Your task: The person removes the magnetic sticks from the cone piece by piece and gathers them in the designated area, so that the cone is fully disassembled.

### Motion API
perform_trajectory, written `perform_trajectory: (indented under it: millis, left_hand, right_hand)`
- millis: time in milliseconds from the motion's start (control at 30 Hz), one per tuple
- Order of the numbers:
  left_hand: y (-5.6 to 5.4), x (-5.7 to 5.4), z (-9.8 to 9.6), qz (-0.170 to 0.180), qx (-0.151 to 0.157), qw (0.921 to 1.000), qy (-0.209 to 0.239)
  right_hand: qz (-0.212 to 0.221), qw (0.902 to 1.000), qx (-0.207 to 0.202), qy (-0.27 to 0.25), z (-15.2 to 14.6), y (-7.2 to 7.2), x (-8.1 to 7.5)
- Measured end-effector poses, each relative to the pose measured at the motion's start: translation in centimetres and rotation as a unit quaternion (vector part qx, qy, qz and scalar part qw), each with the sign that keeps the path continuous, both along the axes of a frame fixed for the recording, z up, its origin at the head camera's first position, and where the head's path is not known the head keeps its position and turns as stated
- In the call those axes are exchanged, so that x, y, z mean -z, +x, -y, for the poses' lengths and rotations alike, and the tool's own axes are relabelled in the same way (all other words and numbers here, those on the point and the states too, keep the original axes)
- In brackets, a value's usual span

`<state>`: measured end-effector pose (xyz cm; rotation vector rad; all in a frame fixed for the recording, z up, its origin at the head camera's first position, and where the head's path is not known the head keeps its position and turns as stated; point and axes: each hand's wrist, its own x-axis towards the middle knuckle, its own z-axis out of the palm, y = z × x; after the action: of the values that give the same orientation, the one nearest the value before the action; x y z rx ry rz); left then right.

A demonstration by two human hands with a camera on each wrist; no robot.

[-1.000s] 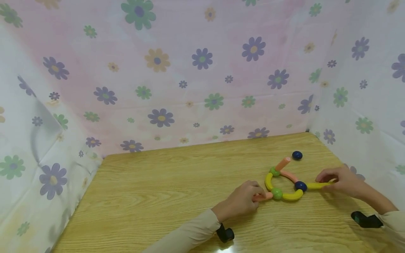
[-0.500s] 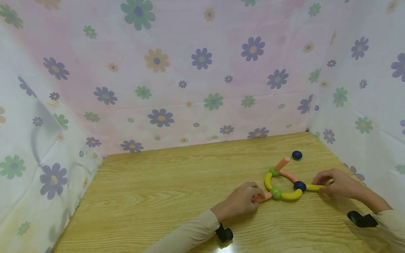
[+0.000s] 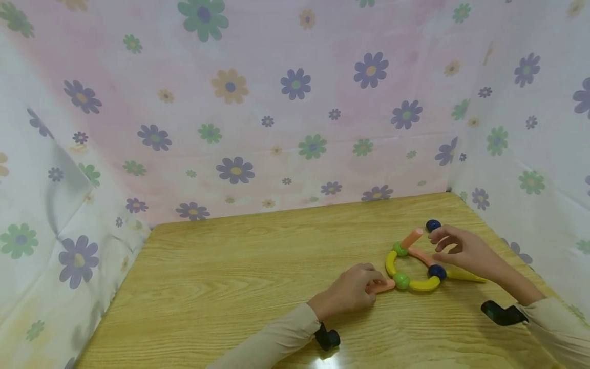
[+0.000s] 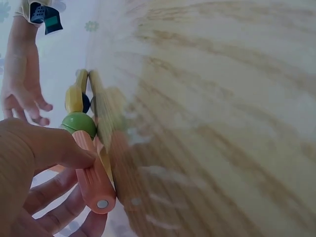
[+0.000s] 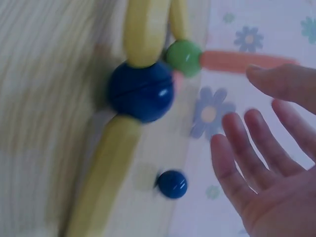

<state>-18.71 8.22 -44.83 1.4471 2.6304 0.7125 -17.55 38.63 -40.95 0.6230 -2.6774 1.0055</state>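
My left hand (image 3: 348, 293) pinches a salmon magnetic stick (image 4: 96, 185) between thumb and fingers, its round metal tip facing the wrist camera. That stick joins a green ball (image 3: 402, 280) on a ring of curved rods. Two curved yellow rods (image 3: 424, 284) and a curved salmon rod (image 3: 420, 255) form the ring, with a second green ball (image 3: 399, 248) and a dark blue ball (image 3: 436, 272). From the far green ball a salmon stick (image 3: 412, 239) juts upward. A straight yellow stick (image 3: 464, 277) extends right from the blue ball. My right hand (image 3: 472, 253) hovers over the ring's right side, fingers spread, holding nothing.
A loose dark blue ball (image 3: 432, 224) lies on the wooden table (image 3: 258, 271) behind the ring, close to my right fingertips. Flower-printed cloth (image 3: 276, 102) hangs along the table's back and sides. Black wrist mounts (image 3: 327, 337) hang under both sleeves.
My right hand has let go of the straight yellow stick and moved up and left, toward the loose blue ball. My left hand has kept its place on the salmon stick.
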Motion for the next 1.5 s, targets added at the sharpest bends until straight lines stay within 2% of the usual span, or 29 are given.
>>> perform_trajectory:
  millis: [233,467,567,667,733,833,967,1033,1133,1267,1500]
  left_hand:
    - [-0.4,-0.4,0.4,-0.011,-0.005,0.9999,-0.011]
    - [-1.5,-0.4,0.5,-0.069,-0.012,0.9973,-0.023]
    - [-2.0,-0.5,0.7,-0.072,-0.03,0.9966,-0.026]
    - [-2.3,-0.6,0.7,-0.068,-0.057,0.9954,-0.037]
    - [-2.4,-0.7,0.5,-0.078,-0.069,0.9937,-0.042]
    - [-2.2,-0.8,-0.3,-0.104,-0.07,0.9915,-0.037]
    - [-1.2,-1.1,-2.0,-0.123,-0.035,0.9911,-0.037]
    - [-0.7,-1.2,-2.9,-0.128,-0.014,0.99,-0.059]
    - [0.1,-1.4,-3.8,-0.138,0.002,0.9857,-0.097]
    - [0.7,-1.4,-4.3,-0.163,-0.009,0.9784,-0.127]
    - [0.9,-1.1,-4.3,-0.176,-0.043,0.9749,-0.13]
  right_hand:
    - [-0.043,0.999,0.012,0.008,2.7,-0.6,-1.6]
    - [-0.069,0.9973,-0.001,0.027,3.8,-2.1,-2.1]
    - [-0.065,0.9975,-0.004,0.028,3.8,-3.0,-2.1]
    - [-0.042,0.9988,-0.008,0.023,3.7,-3.6,-2.3]
    - [-0.027,0.9993,-0.008,0.023,3.5,-4.0,-2.5]
    - [-0.005,0.9996,-0.005,0.028,3.1,-4.6,-2.9]
    - [0.012,0.9992,0.002,0.038,2.6,-5.4,-3.0]
    - [0.002,0.9985,0.003,0.054,2.6,-5.8,-2.9]
    - [-0.036,0.9943,-0.009,0.1,2.9,-6.3,-2.7]
    - [-0.076,0.9847,-0.034,0.153,3.4,-6.8,-2.8]
    - [-0.109,0.9612,-0.049,0.249,3.3,-7.0,-3.1]
